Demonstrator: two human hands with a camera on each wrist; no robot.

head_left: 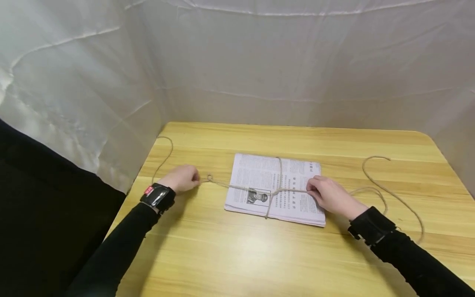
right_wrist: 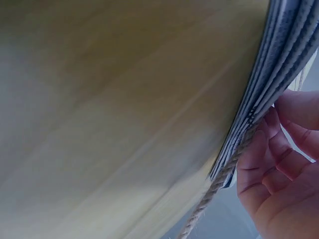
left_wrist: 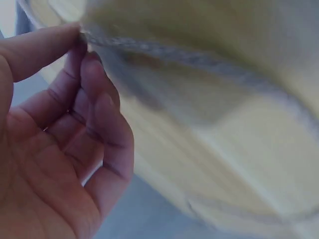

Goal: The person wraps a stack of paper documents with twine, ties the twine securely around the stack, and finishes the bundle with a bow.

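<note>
On the wooden table [head_left: 237, 255], twine [head_left: 237, 187] crosses newspapers [head_left: 256, 173] with unreadable print.

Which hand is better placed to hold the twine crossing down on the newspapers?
Probably the right hand: it rests on the newspaper stack beside the twine crossing, while the left hand pinches twine out on the table.

The left-wrist view is coming out blurry, the newspaper stack's [head_left: 274, 189] print is looking too tiny to read, and the right hand [head_left: 328, 196] is covering its twine [head_left: 289, 190] grip.
</note>
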